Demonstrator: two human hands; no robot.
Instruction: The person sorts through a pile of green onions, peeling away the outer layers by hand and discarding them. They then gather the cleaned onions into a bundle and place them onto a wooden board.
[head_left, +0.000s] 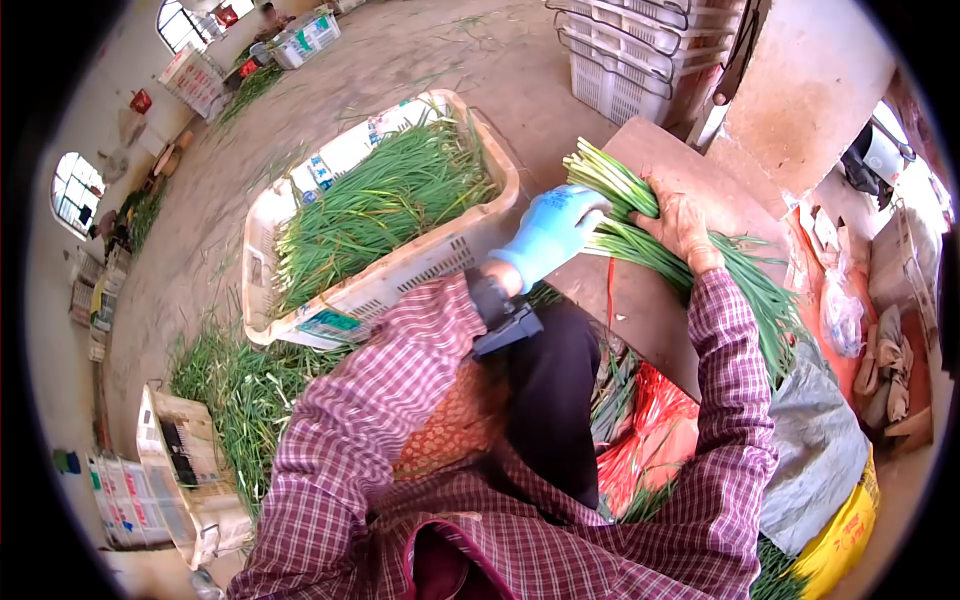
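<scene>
A bunch of scallions [622, 178] lies across a brown board [650, 330], white stems toward the back left and green leaves trailing to the right. My left hand [557, 228], in a light blue glove, is closed at the stem side with fingers curled on some stems. Bare, my right hand [680, 228] wraps over the bunch farther along, thumb and fingers pressed round it. Part of a thin red strip [610, 290] hangs on the board below the stems. The undersides of both hands are hidden.
Left of the board stands a white crate [370, 300] filled with scallions. Loose greens [235, 400] cover the floor beside it. Red strips [650, 425] lie by my leg. Stacked crates [640, 60] stand behind; a grey sheet [815, 450] and yellow bag [845, 525] lie right.
</scene>
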